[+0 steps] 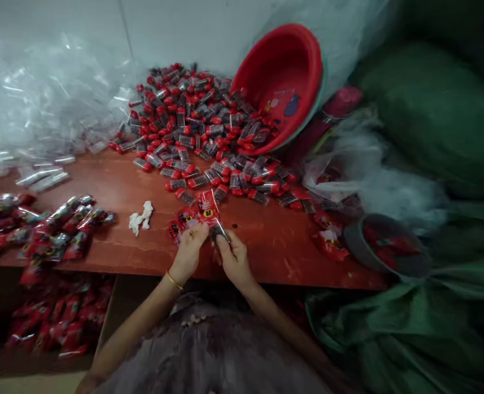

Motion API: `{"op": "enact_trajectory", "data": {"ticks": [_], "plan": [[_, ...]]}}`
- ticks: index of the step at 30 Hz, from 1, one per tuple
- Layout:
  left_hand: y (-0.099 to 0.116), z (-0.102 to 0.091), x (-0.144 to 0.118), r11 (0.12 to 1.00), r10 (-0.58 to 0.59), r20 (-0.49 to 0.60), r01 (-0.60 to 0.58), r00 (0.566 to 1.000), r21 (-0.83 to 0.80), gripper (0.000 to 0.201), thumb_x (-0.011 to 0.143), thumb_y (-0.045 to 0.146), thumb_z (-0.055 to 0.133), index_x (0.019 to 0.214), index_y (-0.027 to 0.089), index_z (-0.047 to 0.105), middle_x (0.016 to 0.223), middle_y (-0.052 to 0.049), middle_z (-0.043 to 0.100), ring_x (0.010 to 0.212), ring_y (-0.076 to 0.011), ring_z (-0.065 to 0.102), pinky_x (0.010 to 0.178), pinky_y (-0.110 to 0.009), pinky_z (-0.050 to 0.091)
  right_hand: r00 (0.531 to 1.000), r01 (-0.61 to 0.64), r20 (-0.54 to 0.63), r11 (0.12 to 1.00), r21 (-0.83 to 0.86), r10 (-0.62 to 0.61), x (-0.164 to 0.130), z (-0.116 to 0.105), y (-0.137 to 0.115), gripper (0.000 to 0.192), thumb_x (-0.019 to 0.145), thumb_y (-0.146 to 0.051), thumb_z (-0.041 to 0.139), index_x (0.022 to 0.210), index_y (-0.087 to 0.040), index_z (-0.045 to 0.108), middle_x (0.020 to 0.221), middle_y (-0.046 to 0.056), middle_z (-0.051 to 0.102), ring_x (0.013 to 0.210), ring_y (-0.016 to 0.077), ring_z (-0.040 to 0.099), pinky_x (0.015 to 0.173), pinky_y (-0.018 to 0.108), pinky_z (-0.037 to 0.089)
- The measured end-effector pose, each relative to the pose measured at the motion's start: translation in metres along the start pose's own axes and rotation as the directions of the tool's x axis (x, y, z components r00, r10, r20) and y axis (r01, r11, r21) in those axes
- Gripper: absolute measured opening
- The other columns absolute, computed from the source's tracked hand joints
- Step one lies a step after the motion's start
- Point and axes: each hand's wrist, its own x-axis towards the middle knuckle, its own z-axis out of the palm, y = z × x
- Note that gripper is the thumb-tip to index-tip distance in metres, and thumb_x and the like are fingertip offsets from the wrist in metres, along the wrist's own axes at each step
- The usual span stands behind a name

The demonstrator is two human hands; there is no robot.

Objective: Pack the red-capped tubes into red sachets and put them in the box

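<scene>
Head view: the right hand was curled closed, thumb pressed on a small dark shiny piece held above the near edge of the red-brown table; the left hand was nearly closed beside it, fingertips bunched, though whether they gripped anything could not be told. Red printed wrappers lay just beyond the left fingertips, and farther back a heap of red-capped containers spread to the tilted red basin.

1 left hand, 1 right hand, 1 red basin at 1 o'clock, 1 bowl at 4; red-capped packs at 12, beyond count.
</scene>
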Motion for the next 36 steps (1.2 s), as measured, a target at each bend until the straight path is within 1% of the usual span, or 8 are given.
{"op": "enact_trajectory", "data": {"ticks": [6, 9, 15, 20, 23, 25, 30, 36], "plan": [[-0.001, 0.001, -0.002, 0.997, 0.006, 0.040, -0.009, 0.999, 0.073, 0.038, 0.071, 0.052, 0.067, 0.068, 0.014, 0.066, 0.063, 0.002, 0.058, 0.062, -0.0101, 0.049, 0.064, -0.023, 0.042, 0.998, -0.027, -0.058, 0.998, -0.057, 0.024, -0.003, -0.006, -0.003, 0.026, 0.090, -0.042, 0.045, 0.087, -0.019, 0.056, 0.054, -0.006, 0.044, 0.049, 0.0094, 0.044, 0.044, 0.019, 0.037], [0.000, 0.004, -0.009, 0.991, 0.023, 0.031, -0.027, 0.999, 0.132, 0.038, 0.071, 0.052, 0.066, 0.063, 0.015, 0.064, 0.059, 0.002, 0.056, 0.057, -0.0096, 0.046, 0.057, -0.023, 0.040, 0.994, -0.039, -0.105, 0.998, -0.046, 0.034, -0.006, -0.002, -0.003, 0.027, 0.090, -0.043, 0.045, 0.089, -0.020, 0.057, 0.055, -0.005, 0.048, 0.052, 0.0109, 0.048, 0.047, 0.020, 0.040], [0.009, 0.004, -0.002, 0.982, 0.092, 0.032, -0.096, 0.995, 0.162, 0.039, 0.070, 0.051, 0.068, 0.061, 0.015, 0.058, 0.056, 0.003, 0.050, 0.056, -0.0087, 0.044, 0.055, -0.021, 0.037, 0.998, 0.047, -0.048, 0.997, -0.061, -0.050, -0.004, -0.008, 0.002, 0.024, 0.088, -0.042, 0.048, 0.090, -0.020, 0.059, 0.065, -0.002, 0.054, 0.058, 0.0112, 0.051, 0.055, 0.023, 0.043], [0.022, 0.010, 0.003, 0.967, 0.061, 0.174, -0.102, 0.983, 0.235, 0.044, 0.067, 0.054, 0.069, 0.053, 0.016, 0.053, 0.050, 0.004, 0.049, 0.049, -0.0079, 0.044, 0.049, -0.021, 0.037, 0.997, -0.073, 0.014, 0.972, 0.223, 0.072, -0.004, -0.018, 0.016, 0.029, 0.086, -0.049, 0.052, 0.083, -0.021, 0.058, 0.066, -0.003, 0.055, 0.047, 0.0078, 0.046, 0.047, 0.022, 0.041], [0.017, 0.015, -0.001, 0.968, 0.014, 0.239, -0.073, 0.971, 0.240, 0.042, 0.072, 0.053, 0.065, 0.057, 0.015, 0.055, 0.051, 0.002, 0.054, 0.048, -0.0092, 0.050, 0.049, -0.022, 0.041, 0.988, -0.154, 0.091, 0.906, 0.393, 0.128, -0.006, -0.019, 0.019, 0.033, 0.085, -0.052, 0.052, 0.078, -0.020, 0.057, 0.063, -0.005, 0.053, 0.039, 0.0050, 0.039, 0.042, 0.021, 0.041], [0.009, 0.017, -0.006, 0.971, -0.025, 0.237, -0.033, 0.971, 0.236, 0.040, 0.075, 0.053, 0.062, 0.060, 0.016, 0.054, 0.050, 0.003, 0.054, 0.042, -0.0089, 0.050, 0.044, -0.022, 0.040, 0.986, -0.167, 0.066, 0.886, 0.432, 0.154, -0.008, -0.017, 0.019, 0.034, 0.084, -0.053, 0.052, 0.078, -0.021, 0.056, 0.065, -0.005, 0.053, 0.036, 0.0038, 0.035, 0.040, 0.021, 0.041], [-0.001, 0.018, -0.011, 0.967, 0.033, 0.191, -0.080, 0.981, 0.242, 0.035, 0.073, 0.047, 0.066, 0.060, 0.016, 0.055, 0.050, 0.004, 0.055, 0.045, -0.0086, 0.052, 0.044, -0.020, 0.041, 0.991, -0.061, -0.110, 0.983, 0.171, 0.081, -0.012, -0.020, 0.016, 0.027, 0.088, -0.046, 0.050, 0.087, -0.020, 0.058, 0.064, -0.004, 0.053, 0.045, 0.0068, 0.043, 0.042, 0.019, 0.037], [0.008, 0.021, 0.003, 0.991, 0.020, 0.116, -0.034, 0.993, 0.125, 0.028, 0.069, 0.041, 0.072, 0.076, 0.014, 0.070, 0.070, -0.004, 0.070, 0.065, -0.0145, 0.063, 0.065, -0.025, 0.050, 0.999, 0.033, 0.037, 0.994, -0.105, -0.030, -0.007, -0.031, 0.004, 0.026, 0.087, -0.044, 0.050, 0.087, -0.020, 0.060, 0.064, -0.001, 0.055, 0.056, 0.0114, 0.049, 0.051, 0.022, 0.041]]}}
